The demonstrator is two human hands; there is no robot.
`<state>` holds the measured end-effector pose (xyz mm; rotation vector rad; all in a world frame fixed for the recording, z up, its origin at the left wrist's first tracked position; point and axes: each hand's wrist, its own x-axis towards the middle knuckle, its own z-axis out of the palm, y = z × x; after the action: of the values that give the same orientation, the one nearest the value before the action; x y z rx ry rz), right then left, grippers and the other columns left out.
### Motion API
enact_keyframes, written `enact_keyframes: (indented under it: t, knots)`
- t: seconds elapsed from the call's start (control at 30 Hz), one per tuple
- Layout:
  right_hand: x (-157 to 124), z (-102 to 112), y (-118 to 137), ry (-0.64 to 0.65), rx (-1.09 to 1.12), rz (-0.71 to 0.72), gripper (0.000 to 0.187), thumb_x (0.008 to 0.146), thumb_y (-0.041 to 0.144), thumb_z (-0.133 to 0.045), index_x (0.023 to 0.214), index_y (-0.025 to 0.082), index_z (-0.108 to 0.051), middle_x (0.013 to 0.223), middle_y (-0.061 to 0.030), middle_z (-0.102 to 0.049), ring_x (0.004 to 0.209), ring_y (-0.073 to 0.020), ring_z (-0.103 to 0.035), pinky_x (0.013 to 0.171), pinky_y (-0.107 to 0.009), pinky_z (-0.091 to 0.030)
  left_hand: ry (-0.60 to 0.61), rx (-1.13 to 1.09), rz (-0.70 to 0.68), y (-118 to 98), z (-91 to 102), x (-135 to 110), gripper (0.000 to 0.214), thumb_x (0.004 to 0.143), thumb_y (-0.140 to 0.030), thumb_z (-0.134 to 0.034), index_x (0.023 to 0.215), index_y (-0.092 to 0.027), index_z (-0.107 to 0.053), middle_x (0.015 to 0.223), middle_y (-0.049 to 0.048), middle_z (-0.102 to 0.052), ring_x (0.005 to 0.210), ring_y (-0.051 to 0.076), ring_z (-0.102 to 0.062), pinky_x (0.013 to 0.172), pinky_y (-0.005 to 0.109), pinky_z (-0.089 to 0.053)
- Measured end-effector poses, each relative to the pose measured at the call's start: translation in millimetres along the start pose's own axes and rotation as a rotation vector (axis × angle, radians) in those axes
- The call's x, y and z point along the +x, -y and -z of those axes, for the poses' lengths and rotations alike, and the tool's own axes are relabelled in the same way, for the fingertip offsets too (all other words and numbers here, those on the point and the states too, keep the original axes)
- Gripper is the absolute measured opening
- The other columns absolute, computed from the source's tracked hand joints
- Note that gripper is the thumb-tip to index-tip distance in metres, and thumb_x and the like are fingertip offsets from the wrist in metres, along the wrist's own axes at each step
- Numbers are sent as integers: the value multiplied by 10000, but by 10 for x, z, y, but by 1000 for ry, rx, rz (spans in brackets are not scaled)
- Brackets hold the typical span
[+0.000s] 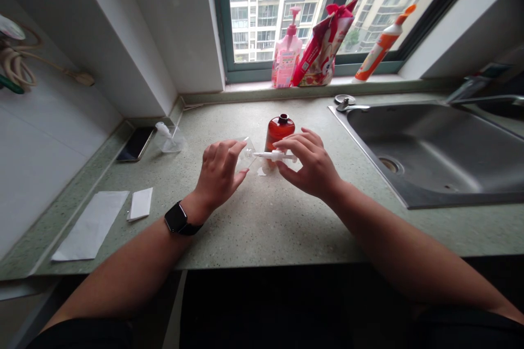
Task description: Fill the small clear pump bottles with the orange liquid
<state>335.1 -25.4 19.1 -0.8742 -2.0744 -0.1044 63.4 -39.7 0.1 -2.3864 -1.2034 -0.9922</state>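
My left hand (221,170), with a dark watch on its wrist, is closed around a clear plastic container (245,143), tilted and partly hidden by the fingers. In my right hand (307,162), a white pump top (276,156) is pinched between thumb and fingers and lies about level. Its thin left end reaches to the clear container; whether they touch I cannot tell. Just behind the hands an amber bottle (280,128) stands upright with its mouth uncovered, its lower part mostly hidden by the right hand and pump. A small white scrap (261,172) lies below the pump.
At left lie a phone (136,144), a clear cup (172,142) with a white piece in it, a paper sheet (92,223) and a small white packet (140,204). A steel sink (403,199) is at right. On the sill stand a pink pump bottle (286,60), red bag (325,49) and orange bottle (380,49).
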Motion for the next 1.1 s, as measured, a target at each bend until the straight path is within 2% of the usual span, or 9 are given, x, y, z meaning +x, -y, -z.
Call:
enact_keyframes:
  t: [0.13, 0.33, 0.43, 0.73, 1.1]
  knots:
    - [12, 20, -23, 30, 52, -18, 265, 948, 248, -715, 1198, 334, -706, 1080, -7, -818, 1055, -282, -755, 1183, -588, -475, 6, 14, -2, 9, 1, -2, 723, 956, -236, -790, 1579, -232, -424, 1410, 164, -652, 1220, 362, -624, 1085, 518, -472]
    - [40, 62, -40, 50, 123, -61, 152, 957, 296, -721, 1108, 296, -739, 1009, -35, -801, 969, -273, -730, 926, -486, -578, 16, 16, -9, 29, -2, -6, 708, 961, -212, -772, 1580, -220, -429, 1407, 171, -651, 1227, 365, -617, 1085, 524, -470]
    - [50, 91, -41, 51, 155, -95, 148, 958, 301, -716, 1101, 295, -754, 1026, -31, -801, 958, -255, -735, 878, -453, -587, 20, 18, -7, 34, -6, -6, 725, 955, -207, -777, 1587, -233, -423, 1410, 167, -650, 1229, 365, -617, 1085, 524, -471]
    - [54, 106, -62, 4, 135, -51, 107, 953, 302, -740, 1054, 290, -774, 971, -24, -794, 895, -241, -728, 833, -439, -590, 22, 0, 7, 32, -15, -7, 705, 974, -230, -756, 1597, -234, -426, 1417, 173, -643, 1232, 367, -608, 1087, 532, -470]
    - [47, 95, -84, -7, 100, -16, 106, 959, 285, -733, 1060, 287, -763, 985, -34, -803, 928, -258, -724, 886, -453, -572, 8, 12, 4, 15, 0, 1, 680, 988, -255, -756, 1581, -231, -424, 1418, 171, -645, 1219, 361, -613, 1072, 516, -472]
